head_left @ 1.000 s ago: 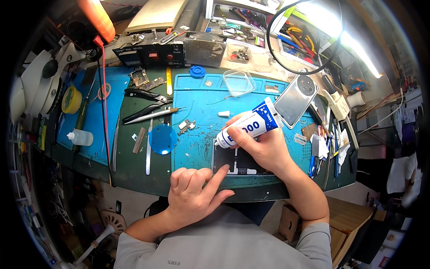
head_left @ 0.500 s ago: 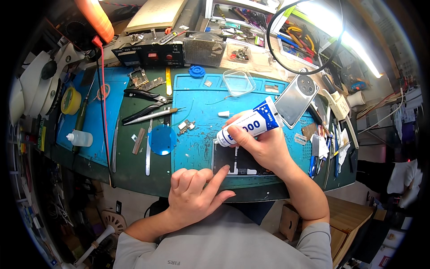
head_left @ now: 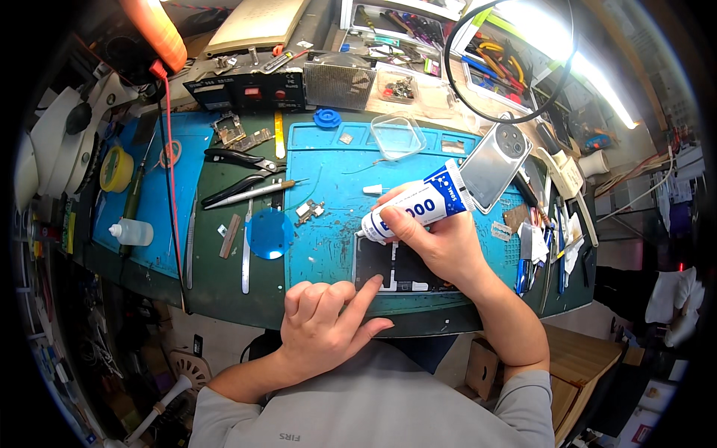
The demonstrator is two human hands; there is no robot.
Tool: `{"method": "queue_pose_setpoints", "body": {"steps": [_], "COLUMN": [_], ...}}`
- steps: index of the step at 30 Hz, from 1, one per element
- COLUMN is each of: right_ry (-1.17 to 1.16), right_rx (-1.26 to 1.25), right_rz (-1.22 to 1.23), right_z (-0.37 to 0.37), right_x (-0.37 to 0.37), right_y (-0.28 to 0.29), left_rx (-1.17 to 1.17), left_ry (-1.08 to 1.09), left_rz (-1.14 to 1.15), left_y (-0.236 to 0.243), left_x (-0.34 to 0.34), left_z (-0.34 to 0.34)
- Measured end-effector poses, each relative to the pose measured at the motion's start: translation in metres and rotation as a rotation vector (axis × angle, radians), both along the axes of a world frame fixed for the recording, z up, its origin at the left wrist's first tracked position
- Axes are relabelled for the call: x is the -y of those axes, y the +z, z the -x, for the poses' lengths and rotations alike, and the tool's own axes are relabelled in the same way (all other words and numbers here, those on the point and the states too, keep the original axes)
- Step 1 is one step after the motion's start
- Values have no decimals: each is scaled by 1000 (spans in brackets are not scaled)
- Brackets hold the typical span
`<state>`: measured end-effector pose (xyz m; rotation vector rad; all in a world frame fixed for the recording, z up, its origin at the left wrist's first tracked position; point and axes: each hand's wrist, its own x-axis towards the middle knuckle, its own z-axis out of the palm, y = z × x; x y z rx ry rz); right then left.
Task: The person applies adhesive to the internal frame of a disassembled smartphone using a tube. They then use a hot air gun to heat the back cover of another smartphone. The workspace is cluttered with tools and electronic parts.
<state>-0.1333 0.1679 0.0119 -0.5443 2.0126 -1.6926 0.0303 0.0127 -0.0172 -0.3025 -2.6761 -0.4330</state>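
Gripping the tube (head_left: 420,207), the right hand (head_left: 447,245) aims at ten o'clock on the panel (head_left: 373,260); the half-open left hand (head_left: 317,317) is empty. The cap (head_left: 373,190) is off; what's left is unclear.

Lettering, by bearer. White-and-blue tube (head_left: 418,205): large dark-blue characters run along the white barrel, partly covered by the right hand (head_left: 432,235); one line of tiny print above them, too fine to make out. Blue tail end of the tube: small white print beside a white dot-and-line pattern. Black boxed instrument (head_left: 269,93): small white lettering and marks on its front panel. Grey shirt (head_left: 373,399): short dark word low in view, upside down.
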Motion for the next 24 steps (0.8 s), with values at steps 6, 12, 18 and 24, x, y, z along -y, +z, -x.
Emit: {"method": "queue_pose_setpoints", "body": {"steps": [6, 12, 18, 24], "right_ry": [-12, -22, -194, -192], "right_rx": [4, -1, 127, 570], "right_rz": [1, -19, 178, 493], "right_z": [0, 1, 16, 24], "right_x": [0, -1, -18, -47], "right_y": [1, 0, 7, 26], "left_rx": [2, 0, -18, -69], "left_ry": [4, 10, 17, 23], "left_rz": [2, 2, -21, -63], "left_y": [0, 0, 3, 0], "left_x": [0, 0, 0, 2], "left_z": [0, 0, 0, -2]}}
